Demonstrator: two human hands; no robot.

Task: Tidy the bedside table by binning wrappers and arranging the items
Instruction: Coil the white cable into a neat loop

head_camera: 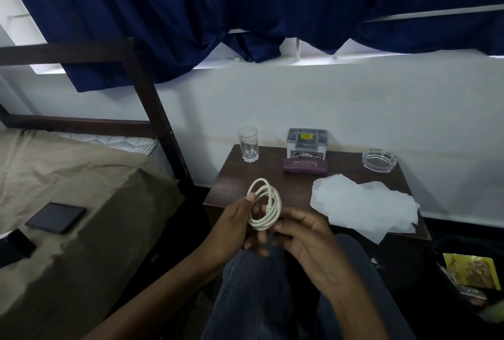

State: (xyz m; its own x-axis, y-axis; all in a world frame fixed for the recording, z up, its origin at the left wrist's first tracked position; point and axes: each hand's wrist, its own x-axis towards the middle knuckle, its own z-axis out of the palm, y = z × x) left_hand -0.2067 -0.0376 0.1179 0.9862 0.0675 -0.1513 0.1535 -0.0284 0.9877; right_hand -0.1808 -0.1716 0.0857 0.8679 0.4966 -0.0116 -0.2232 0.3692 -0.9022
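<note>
Fingers of the right hand (305,241) and left hand (231,230) are covering the cable coil's (266,203) lower loops. The right edge is cropping the bin (441,258), and shadow is blurring the yellow wrapper (471,271) inside it. The left edge is clipping a dark object (13,247) on the bed. The organiser label (306,155) fine print is reading too small.

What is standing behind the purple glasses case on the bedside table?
A plastic box with a grey lid stands directly behind the purple glasses case, near the wall. The case covers the box's lower edge.
</note>
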